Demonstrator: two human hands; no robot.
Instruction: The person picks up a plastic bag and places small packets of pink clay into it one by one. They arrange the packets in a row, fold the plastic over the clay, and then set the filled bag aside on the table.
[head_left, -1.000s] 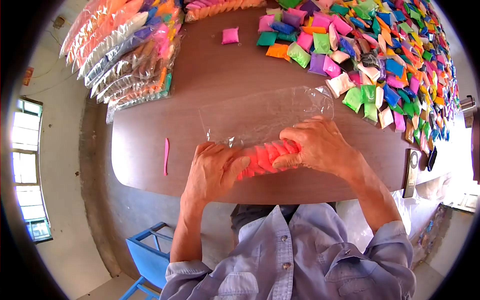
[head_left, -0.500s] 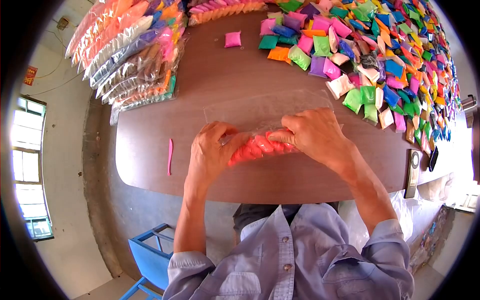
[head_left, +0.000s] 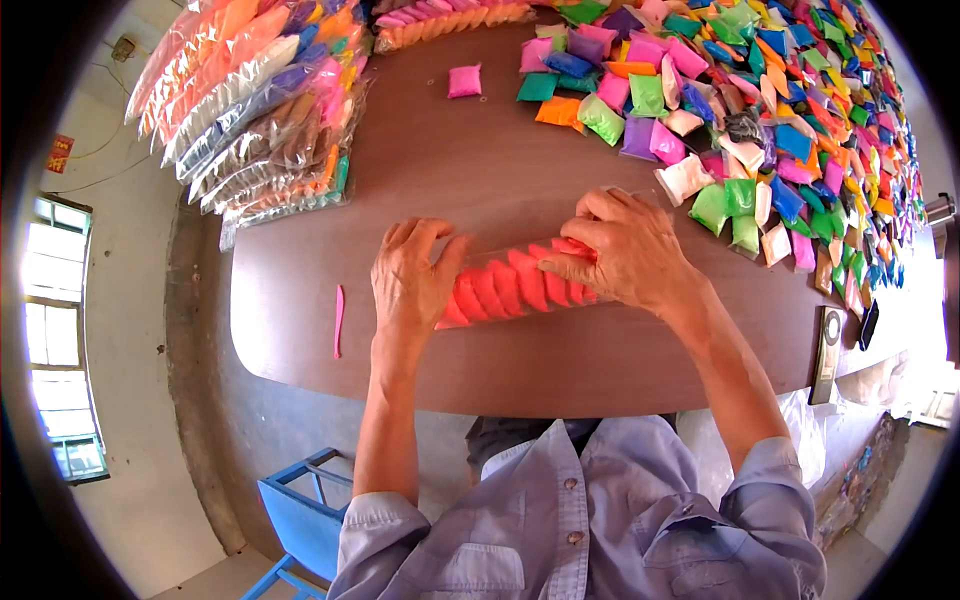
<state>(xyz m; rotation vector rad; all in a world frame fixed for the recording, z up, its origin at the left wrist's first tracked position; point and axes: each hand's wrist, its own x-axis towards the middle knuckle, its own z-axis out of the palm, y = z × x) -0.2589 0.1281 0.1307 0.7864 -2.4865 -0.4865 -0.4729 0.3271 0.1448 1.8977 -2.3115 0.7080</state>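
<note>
A clear plastic bag holding a row of red packets (head_left: 515, 285) lies near the front of the brown table (head_left: 480, 375). At its left end is my left hand (head_left: 415, 275), thumb and fingers apart, touching or just above the plastic; its fingertips are a little blurred. My right hand (head_left: 625, 250) pinches the right end of the bag, its thumb on top of the red packets. The packets overlap one another in a slanted row.
Filled clear bags (head_left: 270, 120) are stacked at the back left. Loose coloured packets (head_left: 740, 195) are heaped at the right, and one pink packet (head_left: 464, 81) lies apart. A pink stick (head_left: 339, 322) is at the left, a blue chair (head_left: 305, 510) below.
The bag of red packets is spread flatter and wider, with more red showing. My left hand has moved slightly up and loosened from a pinch; my right hand has shifted slightly up.
</note>
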